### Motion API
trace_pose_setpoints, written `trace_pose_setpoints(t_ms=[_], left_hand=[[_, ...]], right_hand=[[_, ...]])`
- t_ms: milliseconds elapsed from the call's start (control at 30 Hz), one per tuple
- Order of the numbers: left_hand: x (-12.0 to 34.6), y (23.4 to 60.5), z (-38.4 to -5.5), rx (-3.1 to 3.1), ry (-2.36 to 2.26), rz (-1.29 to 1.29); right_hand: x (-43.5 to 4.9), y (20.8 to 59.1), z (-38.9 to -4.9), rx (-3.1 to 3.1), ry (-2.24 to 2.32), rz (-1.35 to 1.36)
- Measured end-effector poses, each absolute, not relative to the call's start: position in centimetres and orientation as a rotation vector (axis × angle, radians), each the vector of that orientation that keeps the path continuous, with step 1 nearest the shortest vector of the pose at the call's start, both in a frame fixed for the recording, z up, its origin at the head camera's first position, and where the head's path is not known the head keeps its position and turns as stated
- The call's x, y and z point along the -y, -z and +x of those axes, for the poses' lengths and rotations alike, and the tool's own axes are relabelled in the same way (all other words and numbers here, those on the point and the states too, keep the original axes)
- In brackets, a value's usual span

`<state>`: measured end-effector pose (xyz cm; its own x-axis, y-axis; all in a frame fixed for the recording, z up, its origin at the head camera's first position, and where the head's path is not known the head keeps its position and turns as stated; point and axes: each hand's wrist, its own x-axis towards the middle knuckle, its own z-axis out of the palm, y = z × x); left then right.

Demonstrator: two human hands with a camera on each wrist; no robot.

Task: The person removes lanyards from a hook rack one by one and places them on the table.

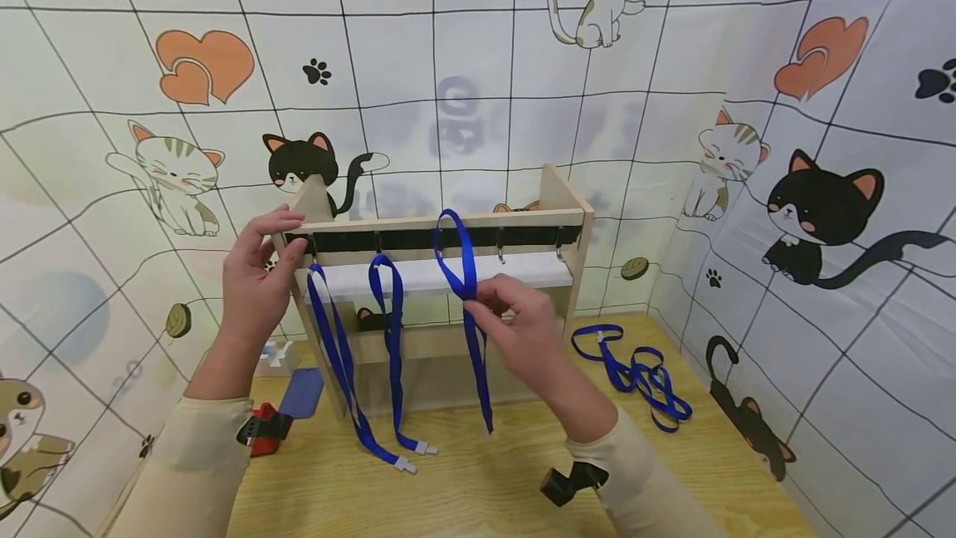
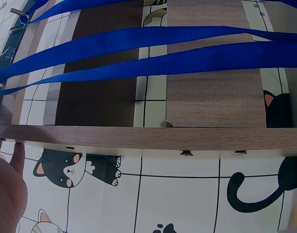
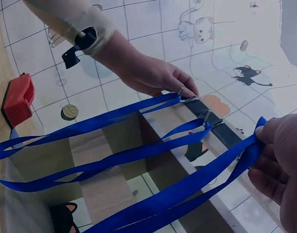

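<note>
My right hand [image 1: 519,322] pinches a blue lanyard [image 1: 468,272] below its upper loop, in front of the middle of a wooden rack [image 1: 343,227]. The loop stands up across the rack's black hook strip [image 1: 478,237]; whether it touches the hook behind it I cannot tell. My left hand [image 1: 257,276] grips the rack's upper left corner, thumb in front. Two more blue lanyards, a left one [image 1: 339,355] and a second one [image 1: 396,339], hang from hooks, their white clips on the table. In the right wrist view the pinched lanyard [image 3: 187,189] runs down from my fingers.
Hooks at the strip's right end, such as one hook [image 1: 501,256], carry nothing. Loose blue lanyards [image 1: 635,372] lie on the table [image 1: 515,471] right of the rack. At left are a blue card [image 1: 302,393], a red object [image 3: 18,99] and a white item [image 1: 276,359]. Cat-printed sheets [image 1: 478,48] surround the table.
</note>
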<state>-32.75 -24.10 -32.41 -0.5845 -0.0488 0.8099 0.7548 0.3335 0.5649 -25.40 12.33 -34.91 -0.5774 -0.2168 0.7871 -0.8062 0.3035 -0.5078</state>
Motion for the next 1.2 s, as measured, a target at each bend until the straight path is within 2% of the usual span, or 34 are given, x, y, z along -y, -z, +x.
trace_pose_setpoints(t_ms=[600, 1200], left_hand=[[24.1, 32.4, -32.7, 1.849, 1.313, -0.607], [24.2, 32.5, -32.9, 1.844, 1.306, -0.612]], right_hand=[[-16.5, 32.9, -24.1, 1.960, -1.118, 0.882], [-26.0, 32.6, -23.9, 2.094, -0.816, 0.856]])
